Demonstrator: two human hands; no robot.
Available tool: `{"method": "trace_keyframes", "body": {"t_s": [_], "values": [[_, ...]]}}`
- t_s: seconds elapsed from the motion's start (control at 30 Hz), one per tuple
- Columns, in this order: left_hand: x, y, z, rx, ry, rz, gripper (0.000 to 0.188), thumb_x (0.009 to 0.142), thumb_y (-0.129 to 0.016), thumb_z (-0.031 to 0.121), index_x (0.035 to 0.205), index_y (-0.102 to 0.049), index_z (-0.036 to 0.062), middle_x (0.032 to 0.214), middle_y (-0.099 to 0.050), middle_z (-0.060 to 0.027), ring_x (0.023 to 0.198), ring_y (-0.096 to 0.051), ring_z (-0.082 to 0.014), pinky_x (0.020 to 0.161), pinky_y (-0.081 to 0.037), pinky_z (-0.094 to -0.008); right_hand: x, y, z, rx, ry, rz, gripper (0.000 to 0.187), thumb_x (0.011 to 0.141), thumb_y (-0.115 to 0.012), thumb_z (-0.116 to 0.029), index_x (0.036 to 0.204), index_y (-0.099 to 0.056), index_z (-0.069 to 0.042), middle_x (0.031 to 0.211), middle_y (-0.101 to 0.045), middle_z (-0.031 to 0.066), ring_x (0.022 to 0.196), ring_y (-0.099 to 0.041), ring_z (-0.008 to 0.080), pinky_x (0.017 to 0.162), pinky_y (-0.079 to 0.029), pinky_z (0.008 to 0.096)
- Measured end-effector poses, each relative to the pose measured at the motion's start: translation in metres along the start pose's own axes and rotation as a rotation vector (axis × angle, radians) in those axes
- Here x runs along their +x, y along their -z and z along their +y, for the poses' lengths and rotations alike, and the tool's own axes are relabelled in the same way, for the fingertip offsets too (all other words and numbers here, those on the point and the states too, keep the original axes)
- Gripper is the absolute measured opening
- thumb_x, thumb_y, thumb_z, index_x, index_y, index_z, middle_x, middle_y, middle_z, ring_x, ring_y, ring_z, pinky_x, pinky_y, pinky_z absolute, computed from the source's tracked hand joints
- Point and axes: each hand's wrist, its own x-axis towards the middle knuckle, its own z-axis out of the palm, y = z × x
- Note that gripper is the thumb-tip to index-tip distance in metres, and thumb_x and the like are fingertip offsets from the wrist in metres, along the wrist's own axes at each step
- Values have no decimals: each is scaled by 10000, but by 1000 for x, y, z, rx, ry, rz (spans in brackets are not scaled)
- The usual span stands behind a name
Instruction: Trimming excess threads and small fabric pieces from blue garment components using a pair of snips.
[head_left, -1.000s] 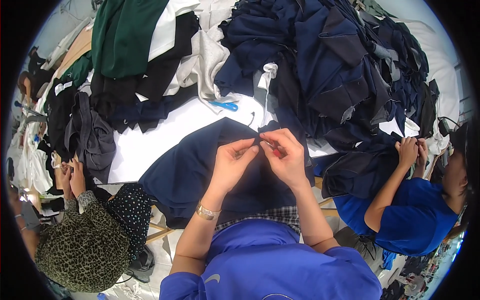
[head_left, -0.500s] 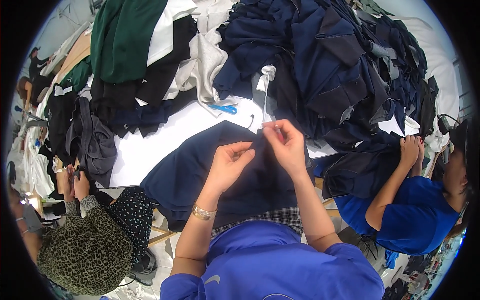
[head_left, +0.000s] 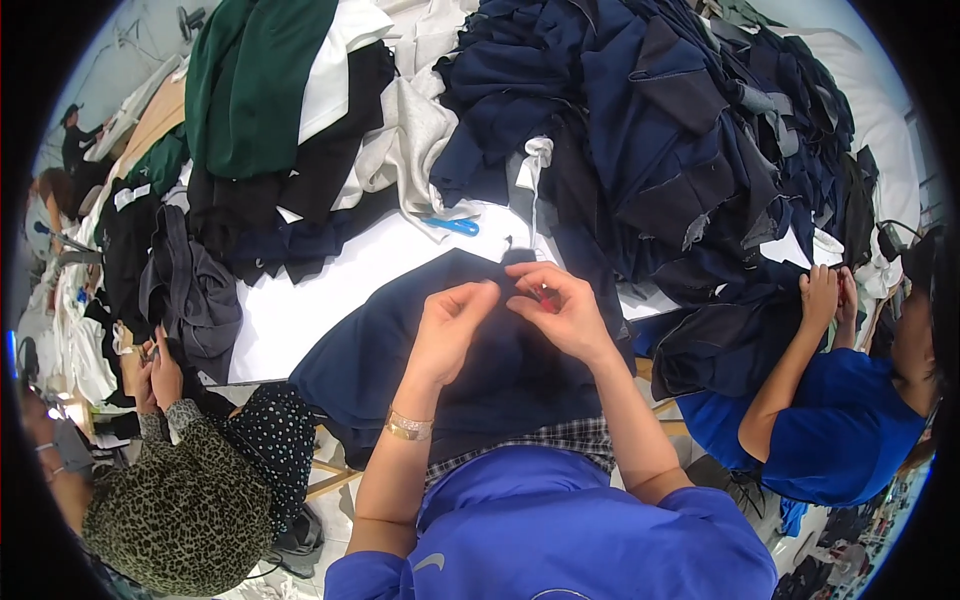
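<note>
While navy cloth (head_left: 390, 345) lay across the centre of the frame, over the near edge of a white table (head_left: 275, 320), the right hand (head_left: 560, 310) was above it, right of centre, a small red object (head_left: 546, 295) held in its curled fingers, thumb and forefinger apart. The left hand (head_left: 455, 320), near it, had fingers bent, thumb close to forefinger; whether it gripped anything could not be told. A gold-toned band (head_left: 408, 427) circled that wrist. Farther up, a blue tool (head_left: 452, 226) lay on the table. A navy heap (head_left: 650, 130) filled the upper right, a green garment (head_left: 255, 90) the upper left. One person in leopard print (head_left: 185, 510) was at lower left, another in blue (head_left: 850, 430) at right.
</note>
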Motion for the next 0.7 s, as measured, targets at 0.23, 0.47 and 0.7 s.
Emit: {"method": "trace_keyframes", "body": {"t_s": [0.23, 0.47, 0.7], "values": [[8, -1, -17, -78, 138, -29, 239, 955, -496, 165, 1080, -620, 4, 821, -614, 8, 645, -504, -17, 570, -388, -160, -6, -2, -13, 38, 88, 100, 130, 755, -712, -16, 857, -635, 9, 1061, -622, 88, 752, -593, 77, 583, -452, 191], [10, -14, 2, 333, -170, 129, 161, 874, -632, 124, 944, -687, -10, 761, -640, -3, 621, -554, -39, 553, -415, -164, -15, 3, -6, -81, 184, 275, 115, 757, -711, -12, 793, -604, 12, 966, -645, 79, 667, -568, 54, 568, -442, 192], [11, -16, 15, 321, -296, 256, 198, 883, -627, 195, 919, -646, 1, 705, -621, -41, 474, -555, -79, 437, -430, -172, -19, 9, -2, 123, 23, 360, 114, 849, -643, -74, 828, -547, -16, 729, -580, -7, 583, -427, 14, 526, -345, 165]]}}
